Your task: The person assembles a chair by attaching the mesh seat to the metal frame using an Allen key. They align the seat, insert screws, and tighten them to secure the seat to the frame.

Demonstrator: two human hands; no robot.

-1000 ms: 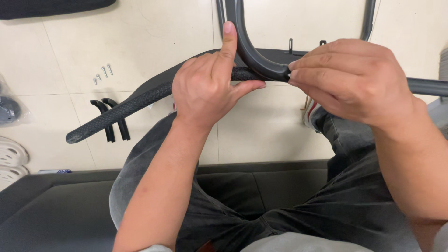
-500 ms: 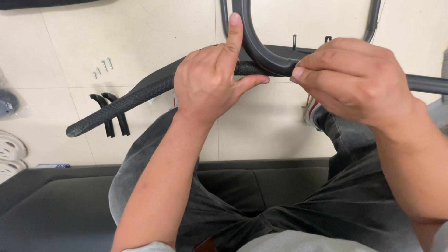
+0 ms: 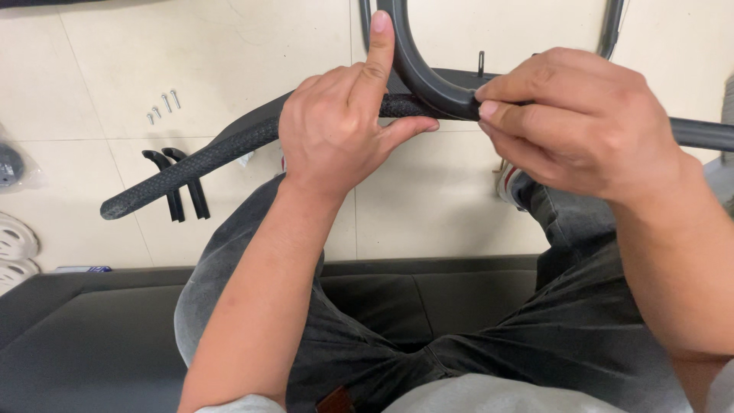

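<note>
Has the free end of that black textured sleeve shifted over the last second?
Yes. The black textured sleeve has its free end a little further left and up, now nearer the two black curved brackets on the tile floor.

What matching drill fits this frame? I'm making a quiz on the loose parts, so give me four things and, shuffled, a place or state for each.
Things
1. textured black tube
2. small screws
3. two curved black brackets
4. left index finger

Places or states
A. lying on the floor tile, upper left
B. pointing straight up along the curved bar
C. gripped in the left hand
D. on the floor under the tube's free end

Pairs: 1-C, 2-A, 3-D, 4-B
</note>
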